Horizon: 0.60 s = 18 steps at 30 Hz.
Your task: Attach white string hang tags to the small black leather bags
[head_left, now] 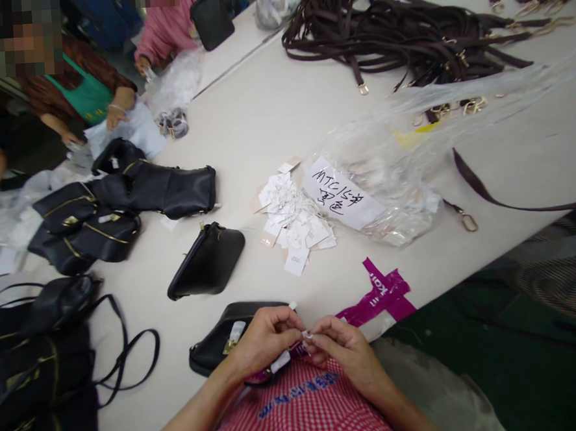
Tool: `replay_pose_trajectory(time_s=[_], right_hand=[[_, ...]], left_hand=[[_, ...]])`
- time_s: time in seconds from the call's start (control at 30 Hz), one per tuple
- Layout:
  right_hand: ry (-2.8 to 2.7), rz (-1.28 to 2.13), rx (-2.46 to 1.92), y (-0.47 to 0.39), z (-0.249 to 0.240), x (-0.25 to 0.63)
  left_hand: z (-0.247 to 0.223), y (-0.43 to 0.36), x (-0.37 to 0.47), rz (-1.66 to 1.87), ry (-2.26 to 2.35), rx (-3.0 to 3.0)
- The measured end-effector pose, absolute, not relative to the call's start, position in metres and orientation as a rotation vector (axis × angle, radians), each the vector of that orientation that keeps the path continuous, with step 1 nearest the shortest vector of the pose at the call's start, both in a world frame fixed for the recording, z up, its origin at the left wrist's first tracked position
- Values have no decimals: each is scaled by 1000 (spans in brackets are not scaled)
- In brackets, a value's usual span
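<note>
My left hand (pixel 269 339) and my right hand (pixel 347 350) meet at the table's front edge, thumbs and forefingers pinched. Between the fingertips is a small white piece (pixel 306 335), too small to make out; it may be a tag's string. Under my left forearm and hand lies a black handbag (pixel 209 350) with a gold clasp wrapped in white, partly hidden by that hand. Another black handbag (pixel 217 262) lies just beyond it. Farther off is a heap of white paper tags (pixel 295 218) with strings.
Black handbags (pixel 169 187) are piled at left, with strapped bags (pixel 38 361) nearer. A plastic bag (pixel 404 202) with a handwritten paper label (pixel 340 193) lies right of the tags. Dark straps (pixel 394 40) fill the back right. Purple tape (pixel 383 294) marks the edge. Co-workers (pixel 85 91) sit across.
</note>
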State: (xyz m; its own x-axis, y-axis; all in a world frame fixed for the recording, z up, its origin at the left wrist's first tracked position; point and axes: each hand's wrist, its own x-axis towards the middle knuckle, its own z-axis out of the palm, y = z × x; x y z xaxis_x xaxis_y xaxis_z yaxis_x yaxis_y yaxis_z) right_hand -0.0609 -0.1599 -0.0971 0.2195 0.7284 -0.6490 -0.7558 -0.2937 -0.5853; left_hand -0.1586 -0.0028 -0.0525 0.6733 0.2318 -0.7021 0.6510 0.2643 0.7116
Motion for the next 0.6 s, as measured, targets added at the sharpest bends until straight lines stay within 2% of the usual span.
replay_pose_trajectory(time_s=[0.6], right_hand=[[62, 1438, -1211, -155, -97, -62]], left_hand=[[-51, -4, -155, -329, 757, 1307]])
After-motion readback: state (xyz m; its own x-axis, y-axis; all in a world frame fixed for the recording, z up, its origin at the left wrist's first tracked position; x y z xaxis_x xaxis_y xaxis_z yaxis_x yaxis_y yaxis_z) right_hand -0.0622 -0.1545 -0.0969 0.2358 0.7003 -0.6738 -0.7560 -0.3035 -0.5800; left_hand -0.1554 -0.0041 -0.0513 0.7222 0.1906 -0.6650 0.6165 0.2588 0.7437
